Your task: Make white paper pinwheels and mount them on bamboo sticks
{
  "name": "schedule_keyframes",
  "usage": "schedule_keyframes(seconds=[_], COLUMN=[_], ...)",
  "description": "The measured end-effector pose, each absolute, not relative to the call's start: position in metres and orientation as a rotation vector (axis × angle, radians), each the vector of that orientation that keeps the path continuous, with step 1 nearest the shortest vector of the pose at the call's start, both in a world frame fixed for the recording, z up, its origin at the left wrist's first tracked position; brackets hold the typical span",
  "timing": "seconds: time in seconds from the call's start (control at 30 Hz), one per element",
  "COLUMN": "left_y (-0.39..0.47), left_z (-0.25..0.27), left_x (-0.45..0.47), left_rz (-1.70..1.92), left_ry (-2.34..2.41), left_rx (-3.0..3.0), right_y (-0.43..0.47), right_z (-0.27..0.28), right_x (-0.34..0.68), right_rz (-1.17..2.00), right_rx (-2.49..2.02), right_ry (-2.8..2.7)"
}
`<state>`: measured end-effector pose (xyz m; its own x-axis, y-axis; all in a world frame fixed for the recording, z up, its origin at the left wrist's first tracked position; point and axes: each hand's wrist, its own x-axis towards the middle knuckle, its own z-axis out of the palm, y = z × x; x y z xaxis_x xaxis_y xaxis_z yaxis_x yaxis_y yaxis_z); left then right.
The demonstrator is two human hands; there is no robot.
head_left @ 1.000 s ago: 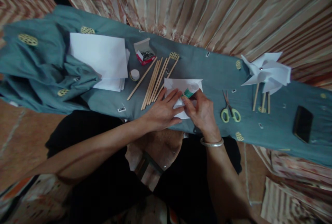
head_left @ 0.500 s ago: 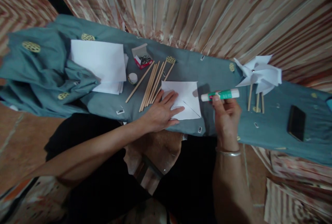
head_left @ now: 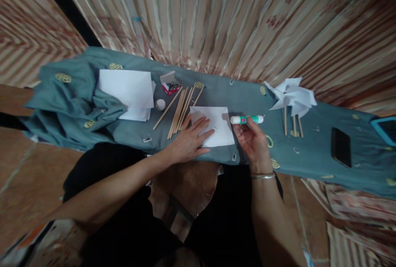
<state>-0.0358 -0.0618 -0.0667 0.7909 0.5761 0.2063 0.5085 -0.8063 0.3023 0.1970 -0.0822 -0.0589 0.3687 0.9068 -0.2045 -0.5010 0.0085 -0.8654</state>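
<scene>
My left hand (head_left: 190,140) lies spread on a square sheet of white paper (head_left: 221,128), which has lines running in from its corners. Just right of that sheet, my right hand (head_left: 253,141) is closed around a glue stick (head_left: 250,119) with a green and white barrel, held sideways, its white end toward the paper. Several thin wooden sticks (head_left: 181,112) lie beyond my left fingers. To the far right rest white paper pinwheels (head_left: 292,97) on wooden sticks.
A stack of white paper (head_left: 126,93) sits on the left of the grey-green cloth (head_left: 247,93). Nearby are an opened red box of small metal pieces (head_left: 170,86) and a small white round cap (head_left: 160,104). A black phone (head_left: 341,146) and a blue-edged object (head_left: 385,131) lie at right.
My right hand has brought the glue stick left, closer to the paper's right edge. My left hand stays flat on the sheet. The whole view has shifted slightly.
</scene>
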Motion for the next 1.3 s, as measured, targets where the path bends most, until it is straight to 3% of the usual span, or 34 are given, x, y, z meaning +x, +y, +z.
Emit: schedule_keyframes(seconds=[0.47,1.03,1.17,1.3], left_y=[-0.021,-0.002,0.002,-0.009], left_z=[-0.043,-0.05,-0.044,-0.035], left_x=[-0.132,-0.128,-0.129,-0.121], left_rz=[0.732,0.508,0.655,0.992], left_ry=[1.577,1.601,1.594,1.427], left_rx=[2.501,2.574,2.468,1.999], right_y=[-0.081,-0.082,-0.084,-0.088], right_z=[-0.055,-0.055,-0.054,-0.054], right_x=[0.171,0.17,0.168,0.158], right_rz=[1.219,1.337,1.345,1.38], right_rx=[-1.095,-1.045,-1.025,-1.002], right_ry=[-0.428,-0.375,-0.402,-0.422])
